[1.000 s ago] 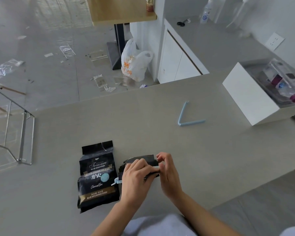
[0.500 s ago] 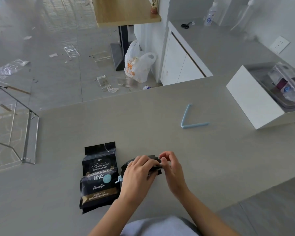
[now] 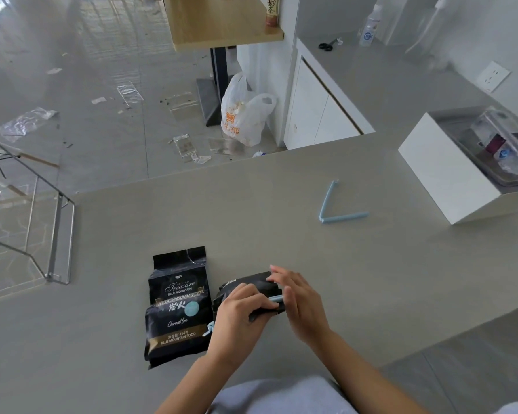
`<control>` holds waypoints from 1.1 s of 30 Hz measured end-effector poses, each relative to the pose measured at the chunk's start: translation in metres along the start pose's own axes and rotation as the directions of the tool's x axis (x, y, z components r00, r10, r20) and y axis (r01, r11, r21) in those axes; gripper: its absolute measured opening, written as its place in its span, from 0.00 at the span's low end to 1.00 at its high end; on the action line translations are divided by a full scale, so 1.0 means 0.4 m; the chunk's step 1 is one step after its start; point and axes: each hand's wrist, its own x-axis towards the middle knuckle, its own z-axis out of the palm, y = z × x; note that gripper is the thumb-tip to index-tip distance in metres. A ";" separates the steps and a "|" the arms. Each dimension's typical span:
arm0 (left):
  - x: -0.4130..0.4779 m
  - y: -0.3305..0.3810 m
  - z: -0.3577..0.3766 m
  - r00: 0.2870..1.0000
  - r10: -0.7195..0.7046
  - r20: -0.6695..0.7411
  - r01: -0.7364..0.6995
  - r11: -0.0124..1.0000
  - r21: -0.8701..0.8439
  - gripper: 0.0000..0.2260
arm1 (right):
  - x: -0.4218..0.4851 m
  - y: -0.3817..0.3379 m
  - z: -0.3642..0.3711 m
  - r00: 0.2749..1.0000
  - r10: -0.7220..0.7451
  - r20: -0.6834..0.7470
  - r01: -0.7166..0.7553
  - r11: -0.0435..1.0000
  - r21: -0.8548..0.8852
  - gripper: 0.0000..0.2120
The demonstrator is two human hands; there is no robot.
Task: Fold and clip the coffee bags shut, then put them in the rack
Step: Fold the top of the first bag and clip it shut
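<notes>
Two black coffee bags lie near the counter's front edge. The left bag [image 3: 177, 306] lies flat, label up, its top unfolded. The right bag [image 3: 245, 286] has its top folded over, with a pale blue clip [image 3: 277, 299] across the fold; the clip's other end pokes out at the left. My left hand [image 3: 240, 318] presses down on the fold and clip. My right hand [image 3: 299, 300] is at the clip's right end, fingers partly spread, touching the bag. A second blue clip [image 3: 335, 209] lies open in a V further back on the counter. A wire rack [image 3: 57, 234] stands at the counter's left edge.
A white box [image 3: 449, 174] holding plastic-wrapped items sits at the right of the grey counter [image 3: 251, 204]. Beyond the counter's far edge the floor drops away, with a white plastic bag [image 3: 245, 115] and scraps on it.
My right hand's fingers have spread from a pinch at the clip's end. The left hand still presses on the fold. The camera has tilted slightly.
</notes>
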 end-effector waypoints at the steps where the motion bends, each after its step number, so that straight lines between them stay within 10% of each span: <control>1: 0.004 -0.002 -0.003 1.000 0.003 0.009 -0.003 1.000 0.003 0.04 | 0.003 -0.001 0.002 1.000 0.008 0.010 -0.008 1.000 0.001 0.31; 12: 0.088 -0.030 -0.094 0.999 0.026 -0.048 -0.014 0.974 0.226 0.10 | 0.055 -0.015 -0.001 0.940 0.243 0.240 -0.332 0.816 0.474 0.27; 19: 0.010 -0.145 -0.133 0.868 -0.495 -0.031 0.492 0.867 -0.084 0.22 | 0.025 -0.005 0.018 0.925 0.220 0.310 -0.296 0.929 0.223 0.23; 25: 0.014 -0.126 -0.120 0.811 -0.577 0.097 0.563 0.725 -0.397 0.12 | 0.067 -0.011 0.036 0.929 0.272 0.251 -0.322 0.929 0.183 0.20; 33: 0.004 -0.075 -0.173 0.872 -0.445 0.204 0.477 0.680 -0.557 0.24 | 0.127 -0.096 -0.008 0.987 0.160 0.022 -0.161 0.982 0.096 0.17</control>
